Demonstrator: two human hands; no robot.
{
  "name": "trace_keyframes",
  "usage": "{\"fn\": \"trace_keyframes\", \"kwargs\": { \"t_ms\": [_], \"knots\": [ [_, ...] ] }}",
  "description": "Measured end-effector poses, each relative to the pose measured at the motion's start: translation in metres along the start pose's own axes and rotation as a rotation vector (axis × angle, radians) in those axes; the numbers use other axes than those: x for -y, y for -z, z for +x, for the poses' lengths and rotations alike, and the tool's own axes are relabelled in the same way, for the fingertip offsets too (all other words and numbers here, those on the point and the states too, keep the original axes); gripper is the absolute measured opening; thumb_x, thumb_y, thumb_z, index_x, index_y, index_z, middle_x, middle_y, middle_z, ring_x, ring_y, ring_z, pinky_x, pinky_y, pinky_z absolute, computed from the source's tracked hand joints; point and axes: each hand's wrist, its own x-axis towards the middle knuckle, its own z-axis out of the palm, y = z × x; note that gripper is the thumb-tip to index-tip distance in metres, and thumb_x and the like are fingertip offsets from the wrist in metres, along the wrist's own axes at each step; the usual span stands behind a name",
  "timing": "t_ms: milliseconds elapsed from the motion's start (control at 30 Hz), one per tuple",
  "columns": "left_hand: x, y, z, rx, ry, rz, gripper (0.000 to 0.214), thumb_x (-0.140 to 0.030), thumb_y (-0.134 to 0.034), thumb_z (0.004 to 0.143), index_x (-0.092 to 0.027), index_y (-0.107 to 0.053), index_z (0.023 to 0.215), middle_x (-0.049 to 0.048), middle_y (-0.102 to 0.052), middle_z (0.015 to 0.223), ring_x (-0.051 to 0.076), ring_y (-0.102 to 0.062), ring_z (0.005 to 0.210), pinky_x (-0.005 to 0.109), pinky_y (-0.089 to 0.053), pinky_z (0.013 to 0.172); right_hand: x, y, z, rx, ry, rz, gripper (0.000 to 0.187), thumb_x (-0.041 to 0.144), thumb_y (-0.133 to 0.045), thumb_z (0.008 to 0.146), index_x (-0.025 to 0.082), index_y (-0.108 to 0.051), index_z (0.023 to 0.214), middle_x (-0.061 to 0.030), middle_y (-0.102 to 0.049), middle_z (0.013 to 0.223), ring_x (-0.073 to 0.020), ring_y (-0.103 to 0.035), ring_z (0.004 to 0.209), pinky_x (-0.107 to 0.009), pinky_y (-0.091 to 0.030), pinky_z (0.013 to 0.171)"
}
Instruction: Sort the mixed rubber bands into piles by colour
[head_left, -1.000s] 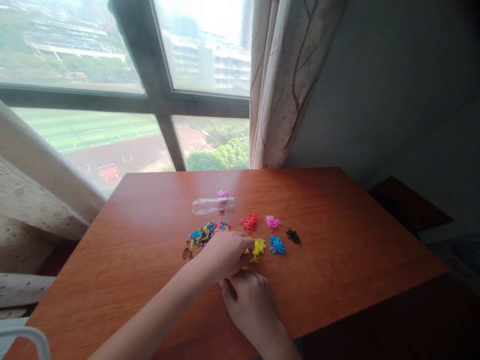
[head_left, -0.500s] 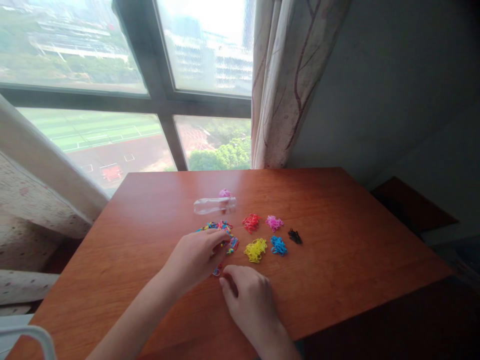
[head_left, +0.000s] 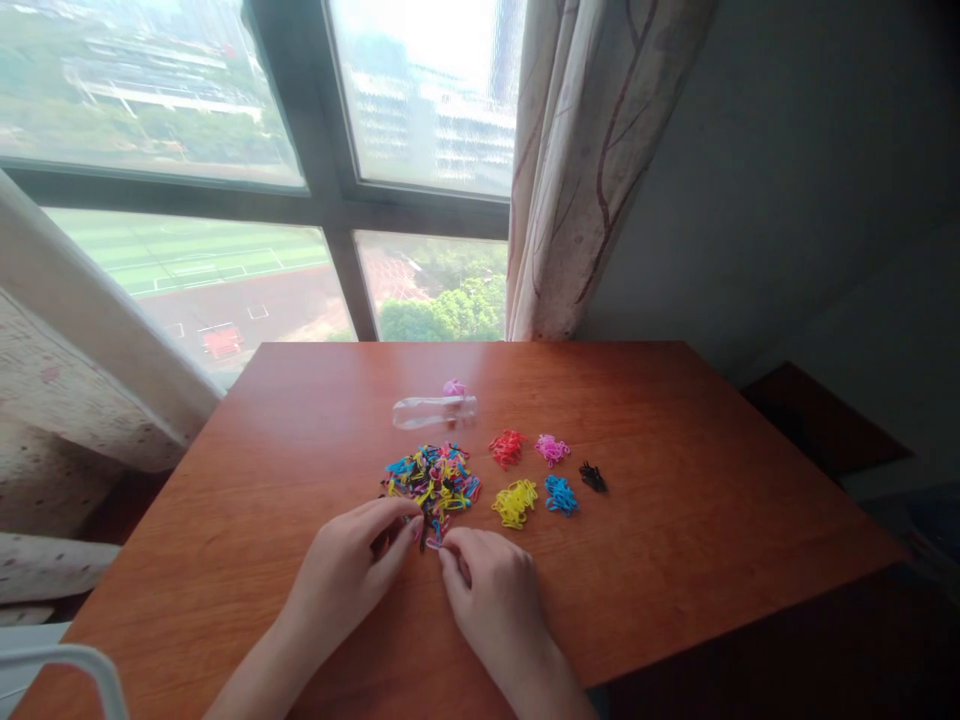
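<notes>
With fingers of left hand (head_left: 351, 558) and right hand (head_left: 493, 578) curled, any grip too small to tell, beside heaped small multicoloured rubbery loops (head_left: 431, 478) on the reddish-brown wooden table (head_left: 645, 570), expect light, soft, springy handling and pinch singly by one end

A grey-framed window (head_left: 330, 203) is flanked by patterned curtains (head_left: 581, 170); through its panes, a green field (head_left: 202, 255) and treetops (head_left: 450, 312) are seen. At lower left, a curved white rail (head_left: 67, 654) is partly shown.
</notes>
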Motion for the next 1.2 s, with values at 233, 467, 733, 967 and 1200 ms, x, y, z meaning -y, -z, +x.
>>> {"fn": "trace_keyframes", "kwargs": {
  "t_ms": [233, 467, 733, 967, 1200],
  "knots": [
    [-0.004, -0.005, -0.001, 0.042, 0.004, 0.017, 0.018, -0.029, -0.051, 0.092, -0.022, -0.067, 0.091, 0.0007, -0.071, 0.078, 0.013, -0.063, 0.065, 0.021, -0.049, 0.063, -0.003, 0.005, -0.002, -0.008, -0.007, 0.074, 0.011, 0.015, -0.057, 0.088, 0.023, -0.062, 0.082, 0.0033, -0.064, 0.069, -0.0126, -0.058, 0.061, -0.023, -0.032, 0.059],
    [-0.005, -0.006, -0.002, 0.049, -0.023, 0.064, 0.018, -0.027, -0.049, 0.092, -0.022, -0.067, 0.091, 0.0010, -0.071, 0.080, 0.014, -0.065, 0.069, 0.021, -0.050, 0.066, -0.006, 0.005, -0.004, -0.046, -0.019, 0.096, 0.011, 0.015, -0.055, 0.088, 0.023, -0.062, 0.083, 0.0025, -0.065, 0.070, -0.0130, -0.060, 0.062, -0.022, -0.034, 0.060],
    [-0.003, -0.009, -0.003, 0.089, -0.006, 0.084, 0.019, -0.025, -0.048, 0.093, -0.022, -0.066, 0.094, 0.0017, -0.071, 0.082, 0.015, -0.066, 0.070, 0.022, -0.050, 0.067, -0.008, 0.018, -0.006, -0.017, -0.121, 0.359, 0.013, 0.023, -0.054, 0.090, 0.021, -0.066, 0.083, 0.0031, -0.059, 0.062, -0.0115, -0.053, 0.054, -0.020, -0.035, 0.053],
    [-0.003, -0.009, -0.004, 0.082, -0.018, 0.098, 0.019, -0.025, -0.047, 0.093, -0.023, -0.066, 0.094, 0.0016, -0.071, 0.085, 0.014, -0.066, 0.072, 0.022, -0.049, 0.069, -0.035, 0.046, 0.009, -0.129, -0.155, 0.310, 0.021, 0.033, -0.054, 0.091, 0.020, -0.068, 0.081, 0.0039, -0.052, 0.056, -0.0110, -0.047, 0.049, -0.021, -0.032, 0.049],
    [-0.001, -0.010, -0.005, 0.082, -0.024, 0.105, 0.020, -0.025, -0.046, 0.093, -0.023, -0.066, 0.094, 0.0015, -0.071, 0.085, 0.015, -0.066, 0.071, 0.022, -0.048, 0.066, -0.095, 0.081, 0.039, -0.293, -0.200, -0.073, 0.022, 0.037, -0.054, 0.089, 0.021, -0.068, 0.084, 0.0025, -0.058, 0.058, -0.0135, -0.054, 0.054, -0.024, -0.036, 0.058]
  ]
}}
